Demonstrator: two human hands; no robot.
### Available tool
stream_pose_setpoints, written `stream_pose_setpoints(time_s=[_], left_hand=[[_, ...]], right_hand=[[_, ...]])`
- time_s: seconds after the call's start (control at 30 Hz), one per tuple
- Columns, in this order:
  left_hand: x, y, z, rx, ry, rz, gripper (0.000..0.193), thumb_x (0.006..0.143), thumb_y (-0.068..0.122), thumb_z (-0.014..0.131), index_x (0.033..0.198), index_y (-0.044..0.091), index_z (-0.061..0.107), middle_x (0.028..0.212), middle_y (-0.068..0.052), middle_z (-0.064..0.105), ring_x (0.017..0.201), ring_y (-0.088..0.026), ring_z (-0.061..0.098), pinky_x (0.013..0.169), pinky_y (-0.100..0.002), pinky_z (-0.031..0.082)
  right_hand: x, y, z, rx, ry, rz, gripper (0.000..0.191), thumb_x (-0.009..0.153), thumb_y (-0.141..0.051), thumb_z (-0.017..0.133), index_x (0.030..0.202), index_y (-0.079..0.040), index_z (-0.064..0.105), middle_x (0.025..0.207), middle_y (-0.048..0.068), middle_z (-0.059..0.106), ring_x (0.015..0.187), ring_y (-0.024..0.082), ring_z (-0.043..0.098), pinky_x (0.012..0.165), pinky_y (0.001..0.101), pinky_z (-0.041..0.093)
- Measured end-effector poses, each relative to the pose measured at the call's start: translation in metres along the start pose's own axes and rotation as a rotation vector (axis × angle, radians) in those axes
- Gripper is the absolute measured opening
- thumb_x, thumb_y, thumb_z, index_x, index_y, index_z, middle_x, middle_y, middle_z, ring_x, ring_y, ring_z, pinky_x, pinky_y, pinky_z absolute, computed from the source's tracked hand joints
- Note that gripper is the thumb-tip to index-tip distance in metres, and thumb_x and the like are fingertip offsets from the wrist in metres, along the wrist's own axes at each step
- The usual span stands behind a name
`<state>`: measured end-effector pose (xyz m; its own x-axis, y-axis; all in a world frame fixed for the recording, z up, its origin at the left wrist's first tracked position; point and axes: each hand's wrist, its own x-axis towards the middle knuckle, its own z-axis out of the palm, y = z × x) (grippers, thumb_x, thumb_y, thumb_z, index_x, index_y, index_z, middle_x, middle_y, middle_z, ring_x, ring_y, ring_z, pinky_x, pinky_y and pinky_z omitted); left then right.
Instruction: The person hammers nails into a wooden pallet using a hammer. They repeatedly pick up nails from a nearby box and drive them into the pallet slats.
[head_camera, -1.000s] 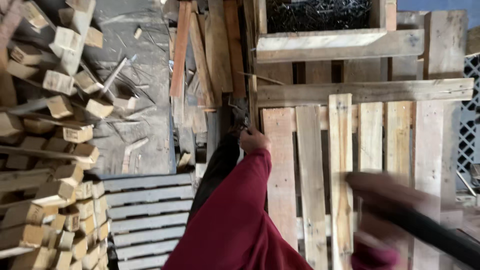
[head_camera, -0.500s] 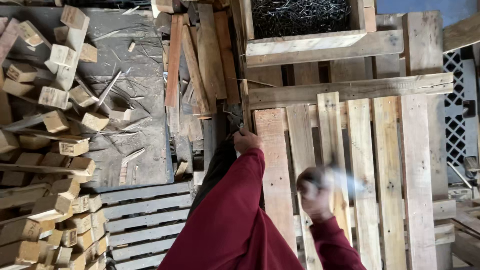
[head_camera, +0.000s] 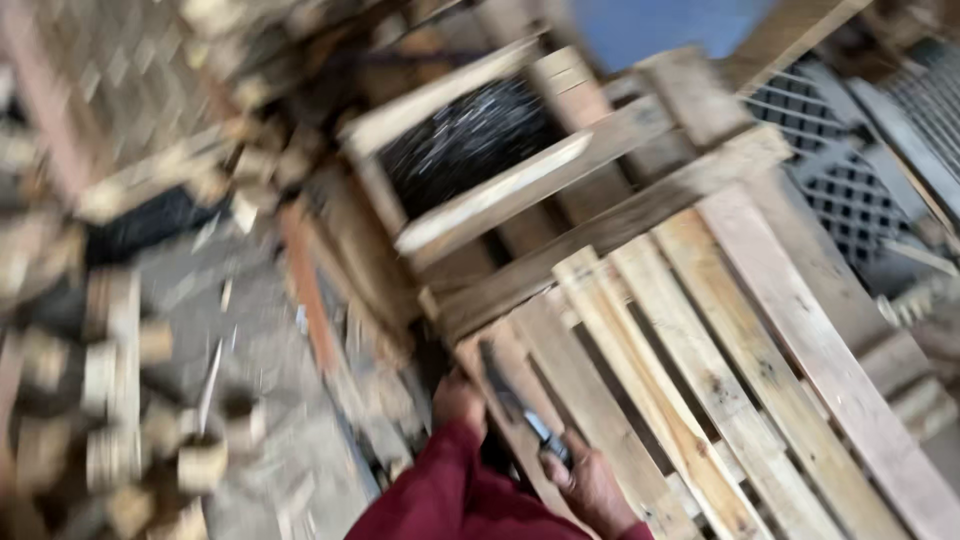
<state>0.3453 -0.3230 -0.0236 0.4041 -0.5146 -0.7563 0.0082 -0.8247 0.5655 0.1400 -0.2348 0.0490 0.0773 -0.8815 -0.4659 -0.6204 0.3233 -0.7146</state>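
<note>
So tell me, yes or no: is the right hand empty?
No: the right hand grips a dark tool lying across a pallet slat.

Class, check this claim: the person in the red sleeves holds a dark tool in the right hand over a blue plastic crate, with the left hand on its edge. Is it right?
Not quite. In the head view the right hand holds the dark tool over a wooden pallet, not a blue plastic crate. The left hand does rest at the pallet's edge.
</note>
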Motion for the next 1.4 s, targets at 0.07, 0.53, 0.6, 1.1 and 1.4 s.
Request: stream_pose_setpoints(time_s=[0.07,0.53,0.6,1.1,1.4], left_hand=[[0.009,-0.006,-0.021,-0.275,-0.084,-0.024,0.032,0.103,0.031,0.043,0.114,0.013,0.066,0.108,-0.01,0.062,0.095,-0.032,0.057,0.081,-0.042,0.046],[-0.077,0.136,0.199,-0.265,-1.405,0.081,0.022,0.101,0.007,0.061,0.122,0.003,0.064,0.107,-0.014,0.07,0.095,-0.025,0.069,0.085,-0.041,0.059],[-0.115,0.115,0.253,-0.259,-1.538,0.035,0.017,0.103,0.008,0.065,0.119,0.003,0.066,0.106,-0.014,0.073,0.094,-0.027,0.071,0.082,-0.04,0.059],[-0.208,-0.034,0.448,-0.289,-1.511,-0.471,0.018,0.1,0.02,0.068,0.1,0.002,0.067,0.095,-0.01,0.07,0.092,-0.022,0.07,0.084,-0.037,0.06],[-0.213,-0.029,0.469,-0.028,-1.614,-0.337,0.017,0.097,0.021,0.075,0.094,0.007,0.067,0.087,-0.004,0.068,0.079,-0.016,0.064,0.067,-0.031,0.053]], right_hand=[[-0.013,0.003,-0.007,0.052,-0.034,0.246,0.041,0.089,-0.043,0.072,0.085,-0.003,0.067,0.063,0.011,0.059,0.059,0.021,0.055,0.062,0.0393,0.05],[-0.131,0.127,-0.104,0.86,1.135,0.77,0.043,0.099,-0.049,0.056,0.095,-0.007,0.054,0.06,0.002,0.052,0.045,0.011,0.05,0.042,0.0285,0.044],[-0.141,0.148,-0.127,1.145,1.168,0.859,0.043,0.1,-0.05,0.057,0.094,-0.007,0.052,0.063,0.001,0.047,0.044,0.012,0.045,0.04,0.0309,0.04],[-0.197,0.246,-0.12,1.262,0.967,0.809,0.039,0.095,-0.044,0.061,0.097,-0.005,0.06,0.06,0.003,0.052,0.045,0.013,0.048,0.039,0.0293,0.041],[-0.206,0.259,-0.137,1.03,0.835,0.859,0.038,0.094,-0.042,0.059,0.1,-0.005,0.065,0.054,0.003,0.053,0.043,0.012,0.051,0.04,0.03,0.045]])
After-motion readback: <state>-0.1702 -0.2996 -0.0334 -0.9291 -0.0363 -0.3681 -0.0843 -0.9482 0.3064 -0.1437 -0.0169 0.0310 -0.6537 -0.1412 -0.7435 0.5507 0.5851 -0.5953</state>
